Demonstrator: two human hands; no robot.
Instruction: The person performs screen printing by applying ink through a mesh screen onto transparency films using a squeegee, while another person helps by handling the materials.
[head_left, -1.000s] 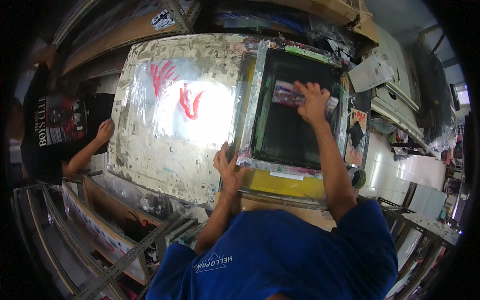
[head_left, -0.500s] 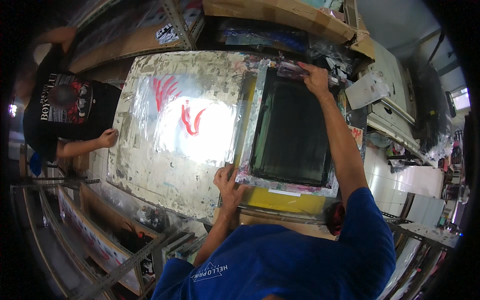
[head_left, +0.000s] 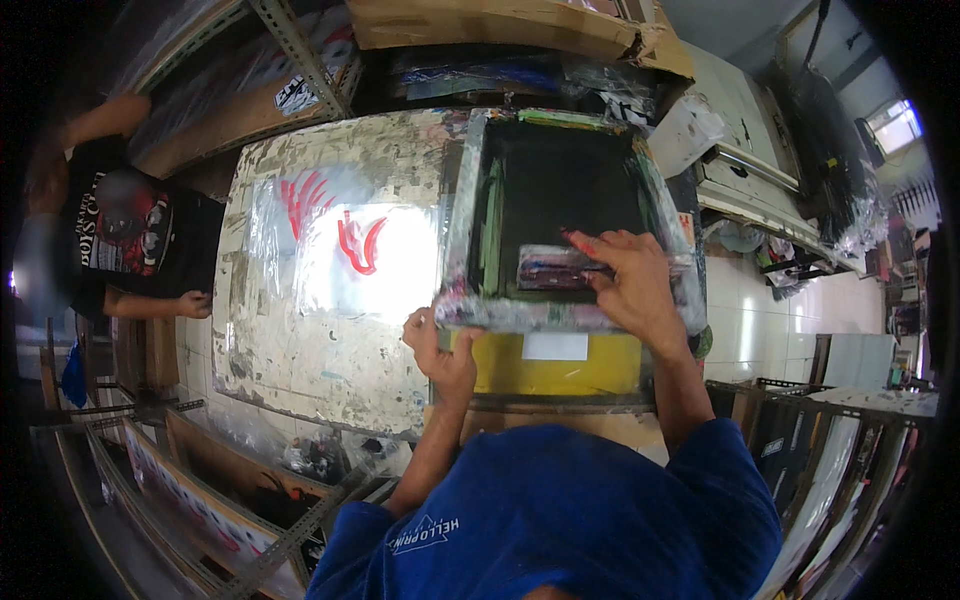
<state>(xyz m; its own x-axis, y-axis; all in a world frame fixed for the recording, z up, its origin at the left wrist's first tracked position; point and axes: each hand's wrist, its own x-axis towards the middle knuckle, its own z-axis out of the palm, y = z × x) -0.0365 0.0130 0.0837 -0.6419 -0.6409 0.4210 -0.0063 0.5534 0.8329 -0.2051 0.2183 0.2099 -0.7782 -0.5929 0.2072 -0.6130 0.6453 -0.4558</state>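
Gripping the squeegee in our right hand — left hand at the frame, hold unclear — we could skew it by pressing unevenly.

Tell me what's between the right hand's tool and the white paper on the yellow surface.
The head view shows a thin strip of dark screen, then the frame's pale near rail, between the tool and white paper.

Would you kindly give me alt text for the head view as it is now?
A bare right hand holds an ink-stained bar on a framed dark screen, with the left hand at its near left corner. To the left, clear sheets with red marks lie on a stained table; a person in black is beyond it.
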